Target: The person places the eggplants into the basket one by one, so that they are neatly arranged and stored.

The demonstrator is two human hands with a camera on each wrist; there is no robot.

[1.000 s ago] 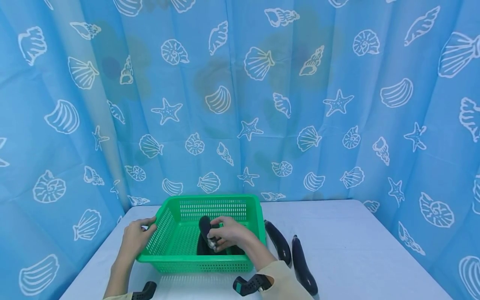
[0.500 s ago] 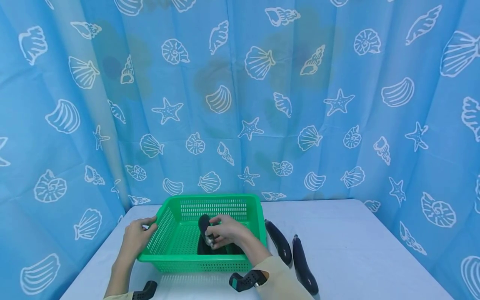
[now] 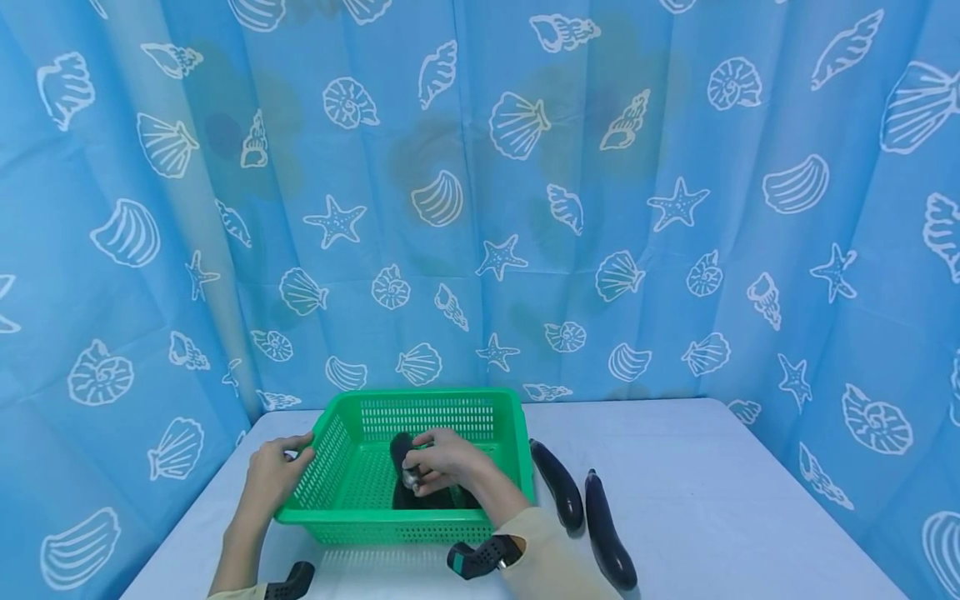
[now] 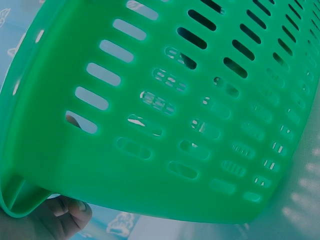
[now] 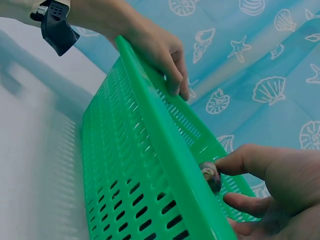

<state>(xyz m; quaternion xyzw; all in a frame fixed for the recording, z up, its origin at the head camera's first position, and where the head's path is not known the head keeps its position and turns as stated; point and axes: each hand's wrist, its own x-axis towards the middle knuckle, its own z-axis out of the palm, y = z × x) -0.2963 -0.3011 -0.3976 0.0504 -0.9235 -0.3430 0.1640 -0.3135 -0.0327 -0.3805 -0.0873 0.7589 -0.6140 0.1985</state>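
Observation:
A green plastic basket point(image 3: 405, 517) with slotted walls stands on the table. My left hand point(image 3: 272, 471) grips its left rim, and the right wrist view shows those fingers point(image 5: 176, 80) hooked over the edge. Inside the basket, my right hand point(image 3: 450, 461) pinches an eggplant point(image 3: 401, 448) near its stem end, which the right wrist view shows between thumb and fingers. That eggplant slants, its rounded end pointing to the back. Beneath it lie more dark eggplants point(image 3: 420, 500), partly hidden by the hand and the front wall.
Two more eggplants lie on the white tabletop point(image 3: 720, 500) right of the basket: one point(image 3: 557, 486) close beside its wall, another point(image 3: 607, 533) farther right and nearer me. A blue shell-patterned curtain point(image 3: 480, 208) hangs behind and along both sides.
My right hand has shifted slightly left inside the basket, carrying the pinched eggplant with it. The left hand, the basket and the two eggplants on the table stay where they were.

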